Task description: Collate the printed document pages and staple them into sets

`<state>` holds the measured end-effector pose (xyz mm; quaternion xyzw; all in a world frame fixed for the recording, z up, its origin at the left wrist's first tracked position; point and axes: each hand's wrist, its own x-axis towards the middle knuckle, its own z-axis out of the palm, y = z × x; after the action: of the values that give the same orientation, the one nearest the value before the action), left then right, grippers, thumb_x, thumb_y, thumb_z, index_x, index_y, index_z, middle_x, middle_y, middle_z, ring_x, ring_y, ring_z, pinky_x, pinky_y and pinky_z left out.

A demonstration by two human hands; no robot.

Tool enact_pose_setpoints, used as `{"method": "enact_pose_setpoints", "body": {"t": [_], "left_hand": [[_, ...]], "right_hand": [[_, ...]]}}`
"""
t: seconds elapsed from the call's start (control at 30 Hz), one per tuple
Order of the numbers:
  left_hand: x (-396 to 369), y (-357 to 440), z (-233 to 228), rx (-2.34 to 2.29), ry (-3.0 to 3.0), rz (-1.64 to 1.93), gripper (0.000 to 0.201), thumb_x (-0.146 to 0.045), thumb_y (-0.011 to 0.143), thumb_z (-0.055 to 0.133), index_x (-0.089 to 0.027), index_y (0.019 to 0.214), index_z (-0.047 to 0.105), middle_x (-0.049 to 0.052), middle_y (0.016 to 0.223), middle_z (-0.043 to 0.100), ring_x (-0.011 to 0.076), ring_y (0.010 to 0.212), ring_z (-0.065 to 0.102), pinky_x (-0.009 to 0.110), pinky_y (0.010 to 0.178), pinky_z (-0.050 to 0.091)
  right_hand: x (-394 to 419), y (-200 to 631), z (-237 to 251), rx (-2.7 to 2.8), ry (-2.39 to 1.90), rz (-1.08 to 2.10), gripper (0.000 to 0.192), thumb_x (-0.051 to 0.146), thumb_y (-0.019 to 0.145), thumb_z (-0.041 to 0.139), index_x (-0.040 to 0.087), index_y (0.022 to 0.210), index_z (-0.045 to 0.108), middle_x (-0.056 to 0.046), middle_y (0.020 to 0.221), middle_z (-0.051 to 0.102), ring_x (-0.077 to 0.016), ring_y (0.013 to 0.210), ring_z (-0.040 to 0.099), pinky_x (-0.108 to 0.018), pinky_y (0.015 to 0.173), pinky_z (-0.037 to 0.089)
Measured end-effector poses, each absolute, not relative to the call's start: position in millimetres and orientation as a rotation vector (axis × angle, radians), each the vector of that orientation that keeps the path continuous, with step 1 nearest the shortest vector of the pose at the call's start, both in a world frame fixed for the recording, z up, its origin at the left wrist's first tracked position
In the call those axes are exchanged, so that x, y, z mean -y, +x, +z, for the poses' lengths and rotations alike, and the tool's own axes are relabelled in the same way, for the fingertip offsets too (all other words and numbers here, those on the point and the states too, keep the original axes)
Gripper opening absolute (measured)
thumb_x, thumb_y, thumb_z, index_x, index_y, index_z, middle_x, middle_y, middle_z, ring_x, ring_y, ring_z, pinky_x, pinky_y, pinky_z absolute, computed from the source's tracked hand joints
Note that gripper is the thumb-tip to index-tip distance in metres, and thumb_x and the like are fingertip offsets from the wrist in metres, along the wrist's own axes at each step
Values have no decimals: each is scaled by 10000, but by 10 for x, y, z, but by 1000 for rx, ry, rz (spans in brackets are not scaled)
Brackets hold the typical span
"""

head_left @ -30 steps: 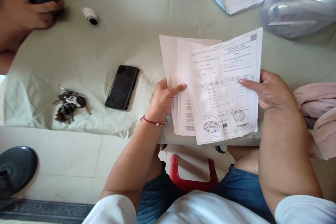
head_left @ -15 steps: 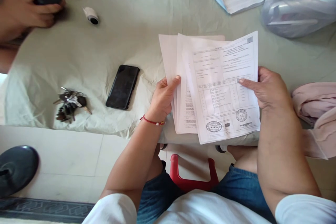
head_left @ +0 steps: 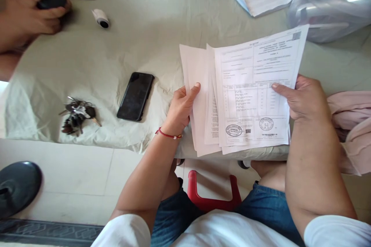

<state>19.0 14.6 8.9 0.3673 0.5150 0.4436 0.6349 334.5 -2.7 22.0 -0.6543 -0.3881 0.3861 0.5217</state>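
Cloth-covered worktop, near edge: left hand and right hand, fingers clamped, fan papers for reading.

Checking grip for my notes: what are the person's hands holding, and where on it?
Both hold a sheaf of papers: left hand grips its left edge, right hand its right edge, thumb on the stamped top sheet.

Matt paper sheets; glossy black phone; creased cloth.
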Motion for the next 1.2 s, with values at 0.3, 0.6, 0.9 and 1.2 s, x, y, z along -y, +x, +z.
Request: {"method": "enact_pose_setpoints", "body": {"t": [0.3,0.6,0.9,1.2], "left_hand": [[-152,171,66,-1147,866,1017,418,-560,797,915,-208,974,776,116,1021,867,348,1037,834,460,918,691],[-162,158,45,-1167,881,1006,381,-517,828,883,-194,1002,781,133,1029,866,364,1090,831,485,957,686],[-162,160,44,-1203,861,1025,282,-426,822,848,-198,974,784,112,996,871,353,1062,839,475,925,698],[-161,153,54,-1175,868,1010,351,-476,800,891,-198,990,793,125,1064,876,358,1082,829,481,946,697]], "right_hand": [[36,3303,257,976,-1548,953,391,274,622,969,255,1006,892,-16,1091,888,-308,1040,832,-556,1083,645],[7,3527,145,1016,-1667,790,372,247,744,838,240,1115,862,-33,1123,880,-296,1056,831,-533,1063,640],[-18,3511,210,935,-1698,660,405,211,710,814,234,1112,852,-69,1151,871,-323,1027,831,-614,1075,619],[-31,3509,147,939,-1684,682,461,238,683,848,237,1144,853,-55,1157,879,-313,1062,832,-578,1088,621]]}}
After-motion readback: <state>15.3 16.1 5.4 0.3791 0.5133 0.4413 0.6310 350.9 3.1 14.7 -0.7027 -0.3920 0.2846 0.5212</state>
